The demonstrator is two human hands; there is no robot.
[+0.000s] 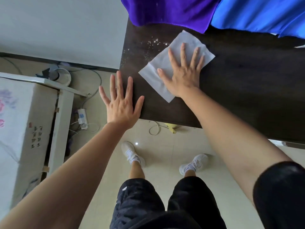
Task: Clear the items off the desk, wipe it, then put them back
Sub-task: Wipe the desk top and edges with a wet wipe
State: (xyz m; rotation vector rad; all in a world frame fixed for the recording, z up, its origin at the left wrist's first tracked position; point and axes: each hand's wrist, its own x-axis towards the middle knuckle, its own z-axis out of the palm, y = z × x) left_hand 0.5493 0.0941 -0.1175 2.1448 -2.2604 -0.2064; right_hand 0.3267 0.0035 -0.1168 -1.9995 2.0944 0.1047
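A dark brown wooden desk fills the upper right. On its left part lies a white paper wipe, and my right hand presses flat on it with straight, spread fingers. White crumbs or dust specks dot the desk just left of and beyond the wipe. My left hand is spread flat with straight fingers at the desk's left front corner, its thumb side over the desk edge, and it holds nothing.
A purple cloth and a blue cloth hang over the desk's far side. A white bed frame stands at the left. A power strip and cables lie on the tiled floor, and a yellow object sits under the desk's edge.
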